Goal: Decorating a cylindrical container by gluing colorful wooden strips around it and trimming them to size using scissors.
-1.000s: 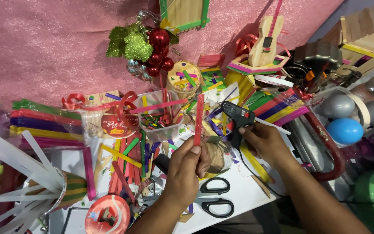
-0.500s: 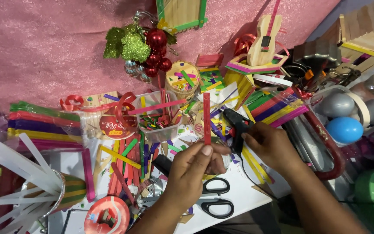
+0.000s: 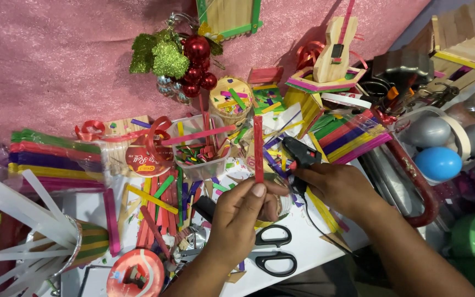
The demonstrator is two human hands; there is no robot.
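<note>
Left hand [image 3: 243, 212] is pinching a red stick [image 3: 258, 148] upright, just above the black scissors [image 3: 273, 250]. Right hand [image 3: 333, 184] is gripping a black glue gun [image 3: 300, 157], its nozzle touching the stick's right side, above the scissors.

One view only — the head camera, worn up high and looking steeply down over the person's own forearms onto the counter [image 3: 100, 206]. It faces forward toward the pink glitter backdrop [image 3: 56, 60] that fills the top of the frame. It sits close: the hands fill the lower middle, the left hand [image 3: 243, 217] beside the right hand [image 3: 336, 187], with the forearms running off the bottom edge — the counter's clutter spreads out to both sides.
</note>
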